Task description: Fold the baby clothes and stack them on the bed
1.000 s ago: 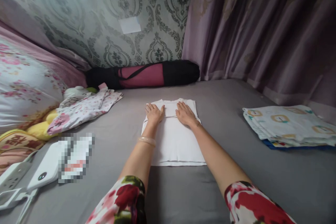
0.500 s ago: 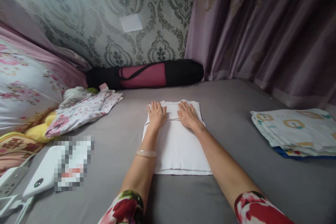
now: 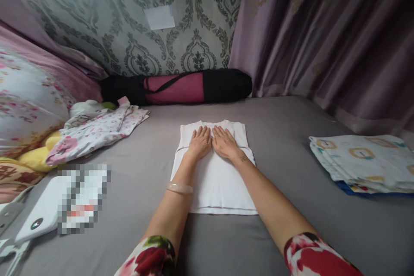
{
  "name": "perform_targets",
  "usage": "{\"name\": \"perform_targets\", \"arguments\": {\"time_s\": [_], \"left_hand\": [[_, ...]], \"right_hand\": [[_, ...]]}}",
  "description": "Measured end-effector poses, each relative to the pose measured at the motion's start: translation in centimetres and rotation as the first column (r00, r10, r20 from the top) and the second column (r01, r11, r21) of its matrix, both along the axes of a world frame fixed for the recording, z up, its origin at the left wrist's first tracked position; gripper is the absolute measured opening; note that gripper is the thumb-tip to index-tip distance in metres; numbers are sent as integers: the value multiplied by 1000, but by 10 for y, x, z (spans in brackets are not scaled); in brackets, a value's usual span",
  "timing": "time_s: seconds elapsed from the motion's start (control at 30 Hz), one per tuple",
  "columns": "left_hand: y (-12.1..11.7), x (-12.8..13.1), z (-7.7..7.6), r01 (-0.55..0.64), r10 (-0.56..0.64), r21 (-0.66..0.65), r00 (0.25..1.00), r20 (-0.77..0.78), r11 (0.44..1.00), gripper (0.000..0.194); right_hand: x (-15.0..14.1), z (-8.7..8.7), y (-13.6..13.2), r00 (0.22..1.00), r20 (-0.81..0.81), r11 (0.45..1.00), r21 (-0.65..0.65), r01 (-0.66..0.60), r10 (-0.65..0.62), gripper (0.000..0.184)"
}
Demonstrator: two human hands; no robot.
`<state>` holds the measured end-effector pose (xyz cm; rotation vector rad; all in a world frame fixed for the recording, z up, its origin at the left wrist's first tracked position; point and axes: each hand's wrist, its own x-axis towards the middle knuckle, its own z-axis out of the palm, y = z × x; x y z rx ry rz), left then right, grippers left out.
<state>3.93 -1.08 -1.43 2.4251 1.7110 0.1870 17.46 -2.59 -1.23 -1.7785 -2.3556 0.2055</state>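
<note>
A white folded garment lies flat in the middle of the grey bed sheet. My left hand rests palm down on its far half, fingers stretched out and close together. My right hand lies flat beside it, fingers also extended, the two hands almost touching at the garment's centre. A pale bangle sits on my left wrist. Neither hand holds anything.
A black and magenta rolled bag lies against the patterned wall. A floral garment and a yellow soft toy are at the left, near a flowered pillow. Folded patterned cloths sit at the right by the curtain. A white device lies at the lower left.
Both hands have slid inward along the garment's far half, from apart to side by side at its centre. The view has shifted slightly.
</note>
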Motion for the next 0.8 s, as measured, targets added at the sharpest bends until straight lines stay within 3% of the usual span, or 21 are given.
{"name": "perform_targets", "arguments": {"time_s": [0.27, 0.47, 0.63, 0.8], "left_hand": [[-1, 0, 5, 1, -1, 11, 1000, -2, 1000, 57], [3, -2, 6, -64, 63, 111, 998, 14, 992, 58], [5, -3, -1, -69, 69, 21, 998, -1, 997, 59], [4, -3, -1, -73, 73, 27, 997, -18, 997, 59]], "right_hand": [[1, 4, 0, 1000, -9, 1000, -8, -6, 6, 59], [7, 6, 3, 995, -24, 991, 85, 102, -100, 60], [11, -4, 5, 990, 13, 989, 43, 143, -143, 60], [11, -5, 5, 991, 10, 989, 50, 136, -137, 59]]}}
